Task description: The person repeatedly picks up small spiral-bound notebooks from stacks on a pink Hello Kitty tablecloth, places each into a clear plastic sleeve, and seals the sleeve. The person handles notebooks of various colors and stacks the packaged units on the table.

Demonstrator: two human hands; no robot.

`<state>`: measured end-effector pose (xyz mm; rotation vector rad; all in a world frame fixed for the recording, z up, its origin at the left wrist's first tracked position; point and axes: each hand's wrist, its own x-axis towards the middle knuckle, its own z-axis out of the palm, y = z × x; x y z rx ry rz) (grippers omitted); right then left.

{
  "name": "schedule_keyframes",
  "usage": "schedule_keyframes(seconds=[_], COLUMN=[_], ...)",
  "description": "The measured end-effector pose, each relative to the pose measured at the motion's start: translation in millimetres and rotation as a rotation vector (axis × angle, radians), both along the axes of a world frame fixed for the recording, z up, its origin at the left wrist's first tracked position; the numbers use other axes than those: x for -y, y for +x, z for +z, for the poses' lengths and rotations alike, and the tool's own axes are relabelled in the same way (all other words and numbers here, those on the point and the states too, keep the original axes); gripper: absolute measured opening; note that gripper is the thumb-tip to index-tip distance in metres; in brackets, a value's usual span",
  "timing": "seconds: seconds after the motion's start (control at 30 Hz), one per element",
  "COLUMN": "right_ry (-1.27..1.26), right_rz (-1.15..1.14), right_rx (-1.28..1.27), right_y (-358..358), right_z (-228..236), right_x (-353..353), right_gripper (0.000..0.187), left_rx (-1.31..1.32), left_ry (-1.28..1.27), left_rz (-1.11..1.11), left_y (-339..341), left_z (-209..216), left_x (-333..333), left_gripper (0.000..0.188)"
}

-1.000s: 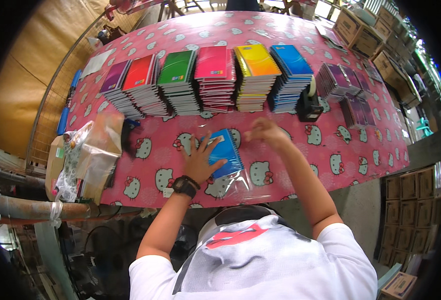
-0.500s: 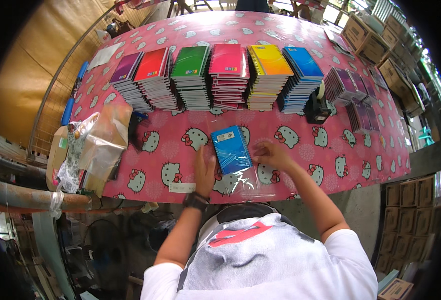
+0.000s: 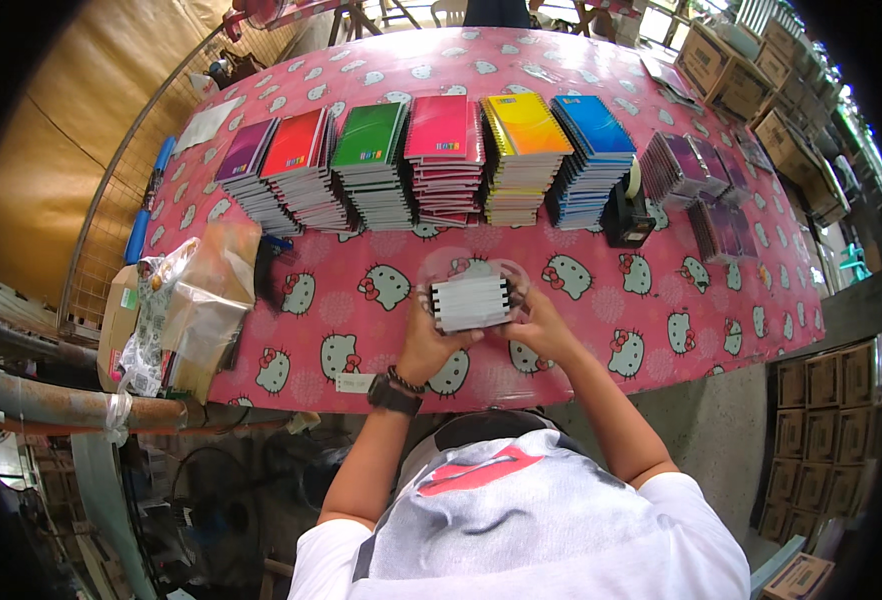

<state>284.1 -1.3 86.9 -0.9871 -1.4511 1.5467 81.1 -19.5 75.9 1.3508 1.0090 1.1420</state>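
Between my two hands, a small bundle of spiral notebooks (image 3: 471,303) stands on edge over the near middle of the table. Its white page edges face up, and black spiral bindings show at both ends. Clear plastic, faintly visible, surrounds it. My left hand (image 3: 431,338) grips its left end, thumb along the near side. My right hand (image 3: 539,322) closes round the right end. Beyond them stands a row of notebook stacks: purple (image 3: 249,150), red (image 3: 298,143), green (image 3: 369,136), pink (image 3: 445,128), yellow (image 3: 526,125) and blue (image 3: 593,127).
A black tape dispenser (image 3: 628,216) stands right of the blue stack, near wrapped purple notebook packs (image 3: 676,170). Clear plastic bags (image 3: 213,285) lie at left. A white strip (image 3: 355,383) is by my left wrist. The pink tablecloth (image 3: 586,345) has cat heads; cartons (image 3: 723,72) are piled at right.
The blue-covered bundle, flat on the table before, is now tipped up on edge with page edges upward. My right hand has moved left onto it, and both hands hold it.
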Motion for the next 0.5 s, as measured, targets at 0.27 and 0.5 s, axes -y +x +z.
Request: schedule_keyframes(seconds=[0.27, 0.5], right_ry=[0.366, 0.635], right_rz=[-0.08, 0.193], right_rx=[0.249, 0.455], right_y=[40.1, 30.1], right_z=[3.7, 35.5], right_x=[13.7, 3.7], right_gripper=[0.063, 0.053], left_rx=[-0.179, -0.617], left_ry=[0.355, 0.832], left_rz=[0.187, 0.158], left_y=[-0.2, -22.6], left_z=[4.6, 69.5], left_x=[23.6, 20.0], left_gripper=[0.095, 0.042])
